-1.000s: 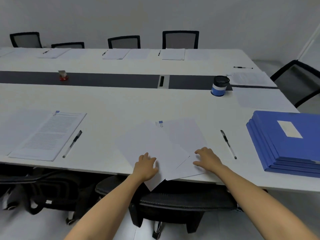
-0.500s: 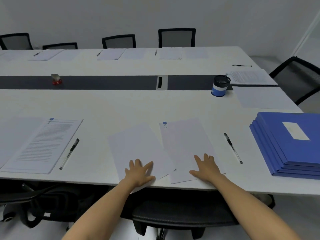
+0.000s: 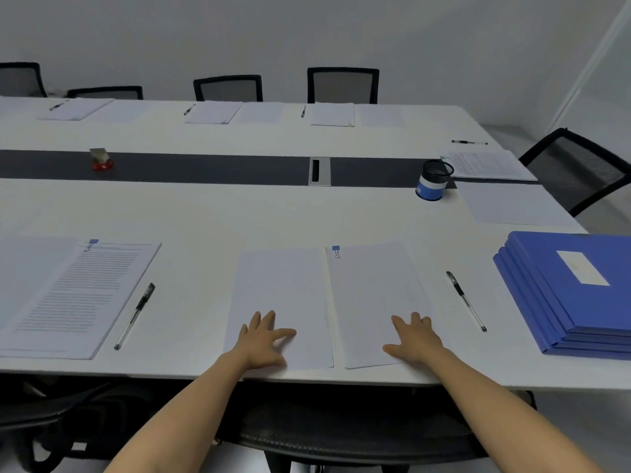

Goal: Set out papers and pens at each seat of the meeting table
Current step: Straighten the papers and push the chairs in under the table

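Standing by the meeting table (image 3: 205, 213) here. Far left, one seat looks done. There's a printed packet (image 3: 78, 295) with a blue clip at its top corner, and a black pen (image 3: 135, 315) just beside its right edge, not touching. My guess is that's the pattern for every seat.

The next seat over is the one being worked on. The left hand (image 3: 263, 337) lies flat, fingers spread, pressing the near end of a blank sheet (image 3: 280, 288). The right hand (image 3: 415, 339) does the same on a clipped stack (image 3: 375, 288) with a blue binder clip (image 3: 336, 249) at its far left corner. Nothing is pinched or gripped. I reckon flat palms let you slide and square up paper without creasing it. Sheet and stack lie side by side, edges nearly touching, close to the table's near edge right above the chair. A second pen (image 3: 466, 300) lies just right of the stack, apart from it, so this place seems about finished.

Containers: a blue-and-black pen cup (image 3: 433, 180) stands by the dark centre strip. Nothing pokes out of it, and the inside is too dark to tell. At the far right is a pile of blue folders (image 3: 573, 295), all closed, so I can't tell what's in them.
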`<state>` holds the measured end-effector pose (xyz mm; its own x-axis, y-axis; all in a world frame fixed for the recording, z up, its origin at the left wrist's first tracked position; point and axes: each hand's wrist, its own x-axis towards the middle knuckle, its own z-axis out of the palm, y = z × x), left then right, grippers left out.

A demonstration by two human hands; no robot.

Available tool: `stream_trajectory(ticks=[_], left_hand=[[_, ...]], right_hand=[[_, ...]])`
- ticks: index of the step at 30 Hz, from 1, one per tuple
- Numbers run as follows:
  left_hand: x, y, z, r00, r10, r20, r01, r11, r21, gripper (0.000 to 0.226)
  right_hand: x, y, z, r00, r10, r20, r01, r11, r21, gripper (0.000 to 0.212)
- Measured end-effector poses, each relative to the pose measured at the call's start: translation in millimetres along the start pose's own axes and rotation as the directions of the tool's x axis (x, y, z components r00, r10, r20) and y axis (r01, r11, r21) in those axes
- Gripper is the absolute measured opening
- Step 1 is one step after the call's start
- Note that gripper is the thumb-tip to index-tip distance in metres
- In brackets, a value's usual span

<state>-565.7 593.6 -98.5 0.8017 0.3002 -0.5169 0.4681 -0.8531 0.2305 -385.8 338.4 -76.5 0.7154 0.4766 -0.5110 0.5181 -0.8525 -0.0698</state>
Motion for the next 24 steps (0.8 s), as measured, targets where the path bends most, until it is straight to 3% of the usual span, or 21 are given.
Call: stream_trajectory(ticks=[14,19,24], left_hand=[[0.1,-14.0,1.2,0.999,0.032,-0.043,-0.033,0.998,-0.044,0.069],[-1.2,-10.2,-9.0,0.992,0.058,-0.112,-0.064,0.996,-0.057,0.068],[1.7,-3.0,-10.7,0.988,0.061,-0.139,-0.071,0.995,-0.07,0.066]], right_hand=[[-7.6,-3.1,1.6,0.996,0.08,-0.032,-0.08,0.997,-0.022,0.074],[-0.5,31.4,-16.6,0.948,0.272,-0.168,-0.258,0.961,0.101,0.062],[3.2,93.1,-22.5,0.915,0.372,-0.156,-0.325,0.909,0.262,0.047]])
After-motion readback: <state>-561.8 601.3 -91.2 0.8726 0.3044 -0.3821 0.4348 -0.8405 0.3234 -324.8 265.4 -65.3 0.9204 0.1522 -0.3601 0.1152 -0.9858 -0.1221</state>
